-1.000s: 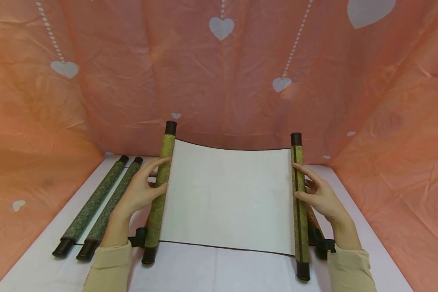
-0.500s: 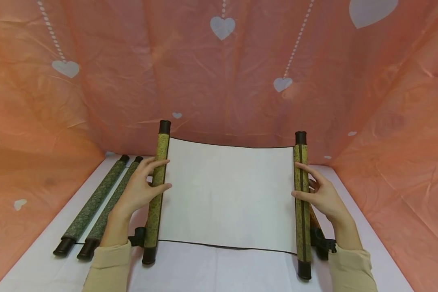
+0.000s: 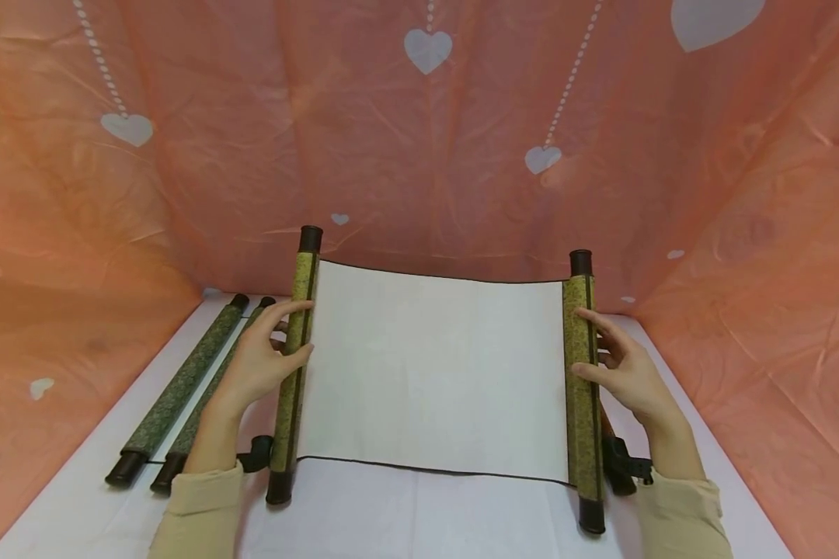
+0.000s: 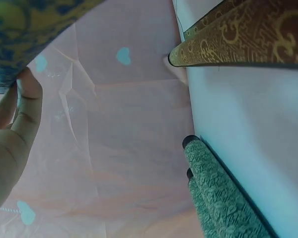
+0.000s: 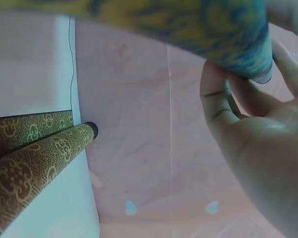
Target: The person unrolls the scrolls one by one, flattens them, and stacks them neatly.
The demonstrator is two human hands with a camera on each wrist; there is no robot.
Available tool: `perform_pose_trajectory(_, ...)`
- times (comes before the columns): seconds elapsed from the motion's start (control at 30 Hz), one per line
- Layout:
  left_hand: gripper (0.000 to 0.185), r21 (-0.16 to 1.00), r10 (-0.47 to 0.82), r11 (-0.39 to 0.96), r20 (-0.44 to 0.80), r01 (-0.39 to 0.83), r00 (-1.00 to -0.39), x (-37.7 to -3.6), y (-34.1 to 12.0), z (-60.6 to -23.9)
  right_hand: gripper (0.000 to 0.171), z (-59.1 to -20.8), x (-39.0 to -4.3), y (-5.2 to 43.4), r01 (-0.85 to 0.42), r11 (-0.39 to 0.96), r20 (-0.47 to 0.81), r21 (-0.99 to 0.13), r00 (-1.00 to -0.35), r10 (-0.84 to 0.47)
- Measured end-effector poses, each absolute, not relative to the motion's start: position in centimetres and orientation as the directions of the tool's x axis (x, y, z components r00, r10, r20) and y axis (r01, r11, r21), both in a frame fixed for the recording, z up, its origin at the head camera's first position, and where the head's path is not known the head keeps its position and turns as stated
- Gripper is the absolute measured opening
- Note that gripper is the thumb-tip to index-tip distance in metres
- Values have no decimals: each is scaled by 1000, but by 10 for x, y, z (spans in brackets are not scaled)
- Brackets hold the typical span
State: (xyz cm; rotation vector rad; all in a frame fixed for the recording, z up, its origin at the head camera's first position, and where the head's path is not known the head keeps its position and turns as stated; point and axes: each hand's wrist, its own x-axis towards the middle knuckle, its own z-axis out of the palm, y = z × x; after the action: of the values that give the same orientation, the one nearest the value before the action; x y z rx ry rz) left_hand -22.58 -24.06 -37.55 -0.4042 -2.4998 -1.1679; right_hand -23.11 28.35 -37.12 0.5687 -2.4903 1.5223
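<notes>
two hands (image 3: 259, 365) (image 3: 625, 373) hold one open scroll (image 3: 433, 373); two green scrolls (image 3: 189, 388) lie beside.

The open scroll (image 3: 433, 373) hides most of the brown scroll (image 5: 35, 163) lying under it — in the head view only its dark ends peek out. The left hand (image 3: 262, 361) covers part of the left roller (image 3: 294, 365), and its forearm crosses the near end of the green scrolls (image 3: 196, 380). Both sleeves are cut off by the bottom edge. In the wrist views the rollers fill the top edge, blurred and cropped — the right hand (image 5: 258, 148) runs off the frame.
</notes>
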Motion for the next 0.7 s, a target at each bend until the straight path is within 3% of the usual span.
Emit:
perform_pose_trajectory(0.33, 60, 682, 161, 621, 370, 385, -915, -221, -254, -370, 80, -372, -232, 295, -431, 427, 340, -795, -899, -275)
perform_pose_trajectory(0.7, 70, 626, 164, 681, 374, 379, -913, -218, -266, -369, 86, -373, -237, 299, -329, 504, 251, -799, -943, -218)
